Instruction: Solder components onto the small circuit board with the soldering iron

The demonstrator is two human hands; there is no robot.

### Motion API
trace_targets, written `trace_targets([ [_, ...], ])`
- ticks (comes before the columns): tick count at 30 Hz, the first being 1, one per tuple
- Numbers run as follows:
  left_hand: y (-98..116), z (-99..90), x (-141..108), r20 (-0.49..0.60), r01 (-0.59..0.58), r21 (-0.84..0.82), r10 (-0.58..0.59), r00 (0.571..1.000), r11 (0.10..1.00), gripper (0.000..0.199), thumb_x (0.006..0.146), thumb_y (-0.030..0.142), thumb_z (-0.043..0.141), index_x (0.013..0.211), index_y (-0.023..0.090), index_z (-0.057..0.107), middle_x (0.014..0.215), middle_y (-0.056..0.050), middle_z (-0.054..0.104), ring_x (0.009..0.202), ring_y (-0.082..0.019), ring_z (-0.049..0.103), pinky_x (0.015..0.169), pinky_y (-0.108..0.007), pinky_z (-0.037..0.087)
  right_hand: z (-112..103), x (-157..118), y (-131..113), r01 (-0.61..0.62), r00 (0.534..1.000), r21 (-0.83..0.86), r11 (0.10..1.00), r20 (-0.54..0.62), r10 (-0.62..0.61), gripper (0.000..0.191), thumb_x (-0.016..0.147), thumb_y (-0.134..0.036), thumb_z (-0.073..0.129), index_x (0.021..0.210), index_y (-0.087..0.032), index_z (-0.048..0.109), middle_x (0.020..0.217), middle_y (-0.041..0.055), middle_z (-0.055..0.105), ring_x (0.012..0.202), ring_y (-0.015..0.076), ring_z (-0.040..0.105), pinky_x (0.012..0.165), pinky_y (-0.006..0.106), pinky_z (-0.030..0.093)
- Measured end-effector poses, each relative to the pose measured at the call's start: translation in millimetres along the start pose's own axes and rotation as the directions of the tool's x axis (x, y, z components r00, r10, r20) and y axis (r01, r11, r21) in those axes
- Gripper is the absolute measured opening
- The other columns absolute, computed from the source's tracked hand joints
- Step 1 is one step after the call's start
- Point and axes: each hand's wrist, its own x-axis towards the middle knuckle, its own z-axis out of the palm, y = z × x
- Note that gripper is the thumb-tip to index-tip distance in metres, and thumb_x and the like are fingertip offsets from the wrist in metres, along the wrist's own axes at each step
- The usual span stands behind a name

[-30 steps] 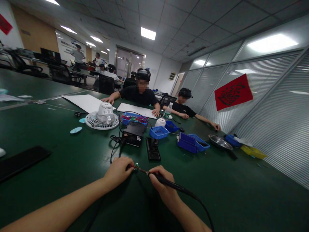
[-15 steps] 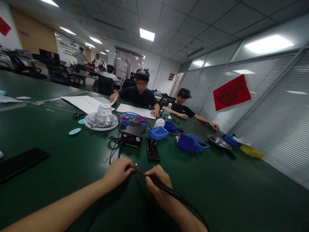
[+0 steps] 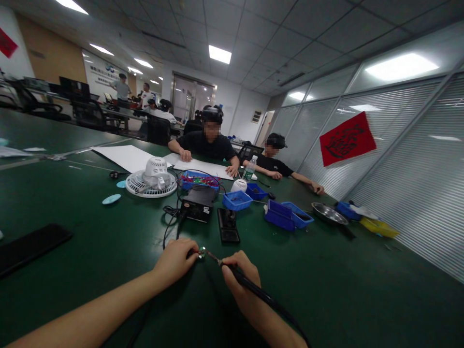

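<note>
My left hand (image 3: 178, 257) is closed in a pinch around a small green circuit board (image 3: 201, 252), whose details are too small to make out. In my right hand (image 3: 242, 276) is a soldering iron (image 3: 250, 285) with a black handle and cable, held like a pen. Its thin metal tip points left at the board; whether they touch, I cannot tell. Just beyond my hands stand a black soldering station (image 3: 198, 203) and a black iron stand (image 3: 228, 226).
Behind the station is a blue tray (image 3: 200, 180) of red and green wired parts. A white fan (image 3: 152, 179) lies to its left. Blue bins (image 3: 237, 199), a metal bowl (image 3: 329, 213) and a black phone-like slab (image 3: 34, 246) are on the green table. Two people sit opposite.
My right hand has shifted slightly right and down with the soldering iron, while my left hand stays nearly still. Across the table, a person's hand has come down onto the white sheet.
</note>
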Motion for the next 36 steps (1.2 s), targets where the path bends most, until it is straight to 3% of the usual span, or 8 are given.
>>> trace_targets([
  [13,2,-2.2,-1,0.003,-0.002,0.001,0.002,1.000,1.000,0.013,0.083,0.025,0.052,0.083,0.022,0.065,0.091,-0.001,0.069,0.092,-0.018,0.060,0.080,-0.029,0.037,4,2,5,-0.045,0.998,-0.017,0.999,0.040,0.046,0.009,0.079,-0.018,0.060,0.075,-0.021,0.067,0.069,0.0002,0.061,0.065,0.0159,0.057,0.061,0.026,0.044],
  [19,-3,2.9,3,-0.038,0.028,-0.034,-0.030,0.999,0.999,0.016,0.082,0.025,0.056,0.095,0.022,0.063,0.097,-0.001,0.069,0.093,-0.019,0.061,0.083,-0.030,0.039,4,7,15,-0.204,0.979,0.047,0.978,0.004,0.205,0.011,0.077,-0.024,0.060,0.074,-0.019,0.068,0.070,0.0017,0.064,0.062,0.0168,0.059,0.059,0.026,0.045],
  [25,-5,3.7,4,0.001,0.028,-0.031,-0.028,1.000,0.999,0.013,0.082,0.026,0.056,0.089,0.021,0.066,0.096,-0.002,0.070,0.094,-0.019,0.061,0.082,-0.029,0.039,2,12,19,-0.385,0.923,0.152,0.910,0.037,0.384,0.015,0.076,-0.029,0.061,0.071,-0.017,0.068,0.064,0.0008,0.063,0.062,0.0173,0.057,0.057,0.026,0.043],
  [36,-6,2.8,4,0.006,0.001,-0.005,-0.001,1.000,1.000,0.016,0.085,0.028,0.054,0.088,0.023,0.068,0.094,-0.001,0.070,0.091,-0.018,0.060,0.081,-0.028,0.039,0,13,12,-0.452,0.891,0.235,0.860,0.070,0.449,0.014,0.074,-0.030,0.063,0.070,-0.017,0.067,0.060,-0.0013,0.060,0.059,0.0161,0.054,0.057,0.025,0.041],
])
